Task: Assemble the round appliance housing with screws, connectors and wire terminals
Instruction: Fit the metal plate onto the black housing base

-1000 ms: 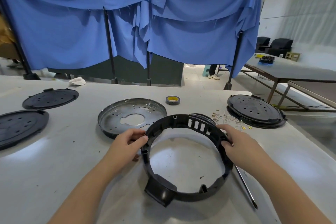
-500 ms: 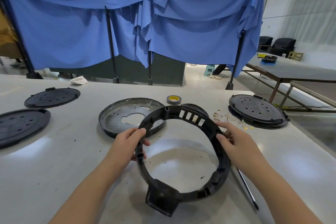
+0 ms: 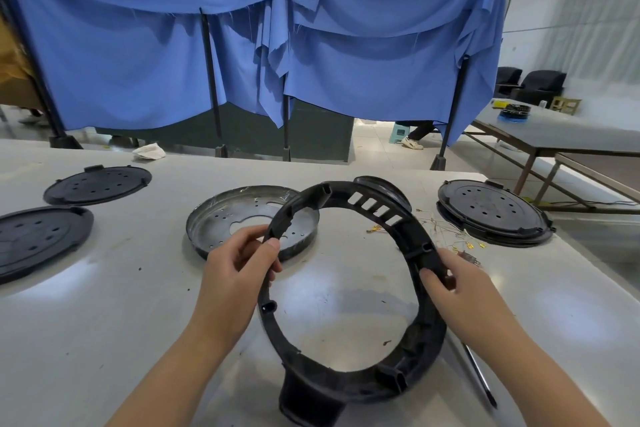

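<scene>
I hold a black plastic housing ring (image 3: 412, 236) with vent slots, tilted up on its near edge, far side raised off the white table (image 3: 104, 322). My left hand (image 3: 239, 267) grips its left rim. My right hand (image 3: 457, 284) grips its right rim. Behind the ring lies a round metal base plate (image 3: 221, 218) with holes. Loose wires with yellow terminals (image 3: 453, 239) are scattered to the right of the ring. A screwdriver (image 3: 479, 378) lies by my right forearm.
Two black round lids (image 3: 98, 184) (image 3: 34, 239) lie at the left, and another black lid (image 3: 491, 211) at the right. A blue curtain (image 3: 277, 45) hangs behind the table. A second table (image 3: 571, 135) stands at the far right.
The ring has gone from lying flat on the table to tilted steeply, its far side lifted up. Both hands kept their grip and moved with it. The tape roll is now hidden.
</scene>
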### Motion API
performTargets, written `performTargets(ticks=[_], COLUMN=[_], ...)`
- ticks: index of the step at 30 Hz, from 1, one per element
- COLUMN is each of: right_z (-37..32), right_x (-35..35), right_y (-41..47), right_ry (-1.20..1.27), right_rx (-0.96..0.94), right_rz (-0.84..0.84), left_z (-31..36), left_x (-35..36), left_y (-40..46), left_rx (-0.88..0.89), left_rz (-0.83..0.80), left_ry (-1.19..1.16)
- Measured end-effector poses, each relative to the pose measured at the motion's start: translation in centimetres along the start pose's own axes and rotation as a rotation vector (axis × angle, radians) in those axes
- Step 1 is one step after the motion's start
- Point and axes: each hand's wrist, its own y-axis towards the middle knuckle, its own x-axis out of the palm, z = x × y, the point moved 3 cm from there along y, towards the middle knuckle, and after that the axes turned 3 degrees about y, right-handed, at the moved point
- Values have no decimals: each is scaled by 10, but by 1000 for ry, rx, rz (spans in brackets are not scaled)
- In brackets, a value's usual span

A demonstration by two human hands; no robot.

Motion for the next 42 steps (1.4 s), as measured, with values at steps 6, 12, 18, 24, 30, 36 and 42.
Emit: performTargets(ticks=[6, 12, 18, 24, 30, 36, 42], right_z=[0, -2, -5, -18, -22, -15, -6], right_x=[0, 2, 7, 24, 48, 31, -8], right_y=[-2, -2, -3, -20, -29, -12, 3], right_ry=[27, 349, 721, 832, 730, 777, 591], right_rx=[27, 142, 421, 590, 555, 471, 268], right_rz=[-19, -73, -223, -476, -359, -75, 117], left_z=[3, 2, -6, -15, -19, -20, -20], left_x=[1, 0, -5, -2, 6, 21, 23], left_y=[-1, 0, 2, 1, -2, -6, -2], left_rx=[28, 11, -61, -184, -268, -364, -464], left_rz=[17, 61, 181, 361, 368, 195, -33], left_ry=[30, 25, 25, -64, -62, -91, -54])
